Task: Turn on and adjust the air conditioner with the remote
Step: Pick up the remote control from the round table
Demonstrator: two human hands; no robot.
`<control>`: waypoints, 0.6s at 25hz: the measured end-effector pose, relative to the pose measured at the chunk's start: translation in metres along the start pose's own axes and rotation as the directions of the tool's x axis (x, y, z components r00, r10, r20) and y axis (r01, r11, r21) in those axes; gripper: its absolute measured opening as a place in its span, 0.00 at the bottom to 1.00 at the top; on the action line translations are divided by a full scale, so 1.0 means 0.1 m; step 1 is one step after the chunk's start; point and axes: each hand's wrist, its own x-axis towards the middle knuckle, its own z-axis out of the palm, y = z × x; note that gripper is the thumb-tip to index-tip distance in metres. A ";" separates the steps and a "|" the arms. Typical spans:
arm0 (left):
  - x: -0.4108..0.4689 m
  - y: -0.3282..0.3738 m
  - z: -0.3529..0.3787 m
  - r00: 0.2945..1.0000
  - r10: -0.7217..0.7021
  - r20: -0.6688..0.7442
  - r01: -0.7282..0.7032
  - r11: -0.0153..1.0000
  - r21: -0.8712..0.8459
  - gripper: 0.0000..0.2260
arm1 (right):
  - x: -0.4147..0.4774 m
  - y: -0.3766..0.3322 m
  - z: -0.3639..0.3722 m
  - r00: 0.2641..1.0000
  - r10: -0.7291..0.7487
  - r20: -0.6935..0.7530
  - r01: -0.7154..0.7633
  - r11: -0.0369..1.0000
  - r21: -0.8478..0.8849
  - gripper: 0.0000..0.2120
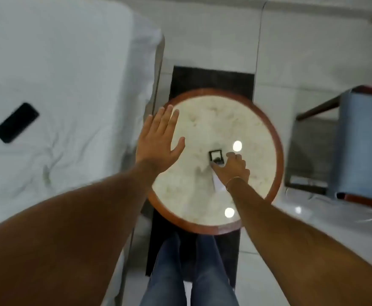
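A white remote (216,159) with a small dark-framed screen lies on a round table (202,133) with a pale marbled top and a brown wooden rim. My right hand (233,170) is over the remote's lower half, fingers curled around it; the white lower end shows under my wrist. Whether the remote is lifted off the top I cannot tell. My left hand (159,140) hovers flat, fingers spread, over the table's left edge and holds nothing. No air conditioner is in view.
A bed with a white sheet (59,85) fills the left side, with a black phone (16,122) lying on it. A blue-cushioned chair with a wooden frame (355,146) stands to the right. A dark mat (211,80) lies under the table. My jeans-clad legs (191,272) are below.
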 end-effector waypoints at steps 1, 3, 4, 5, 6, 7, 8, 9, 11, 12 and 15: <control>-0.07 -0.01 0.16 0.999 -0.018 0.049 0.018 1.000 0.010 0.33 | 0.05 0.07 0.17 0.997 0.062 0.054 -0.061 0.998 -0.023 0.37; -0.22 -0.03 0.45 0.994 -0.035 0.105 0.032 0.999 0.026 0.33 | 0.09 0.20 0.47 0.982 0.165 0.095 -0.162 0.986 -0.036 0.43; -0.34 -0.03 0.57 0.991 -0.039 0.126 0.036 0.999 0.030 0.33 | 0.07 0.24 0.58 0.978 0.189 0.082 -0.188 0.982 -0.024 0.43; -0.39 -0.01 0.66 0.990 -0.048 0.131 0.046 0.999 0.024 0.33 | 0.08 0.26 0.67 0.981 0.190 0.033 -0.190 0.982 -0.011 0.42; -0.39 -0.01 0.70 0.990 -0.060 0.127 0.058 0.998 0.017 0.33 | 0.12 0.25 0.73 0.986 0.164 -0.033 -0.163 0.987 0.008 0.40; -0.37 -0.01 0.73 0.989 -0.077 0.125 0.075 0.997 0.018 0.33 | 0.18 0.23 0.75 0.988 0.132 -0.084 -0.129 0.991 0.033 0.38; -0.34 0.01 0.73 0.990 -0.085 0.113 0.085 0.996 0.012 0.33 | 0.23 0.21 0.73 0.990 0.098 -0.105 -0.092 0.994 0.059 0.37; -0.31 0.03 0.73 0.988 -0.105 0.112 0.103 0.994 0.023 0.33 | 0.30 0.18 0.70 0.992 0.084 -0.090 -0.075 0.992 0.098 0.36; -0.30 0.08 0.68 0.986 -0.120 0.116 0.118 0.993 0.029 0.34 | 0.37 0.15 0.62 0.996 0.081 -0.026 -0.076 0.987 0.144 0.37; -0.29 0.10 0.63 0.989 -0.107 0.104 0.105 0.994 0.024 0.34 | 0.38 0.12 0.55 0.996 0.086 -0.006 -0.084 0.986 0.145 0.37; -0.24 0.12 0.35 0.993 -0.084 0.077 0.082 0.996 0.022 0.34 | 0.34 0.00 0.28 0.996 0.089 0.007 -0.087 0.961 0.264 0.30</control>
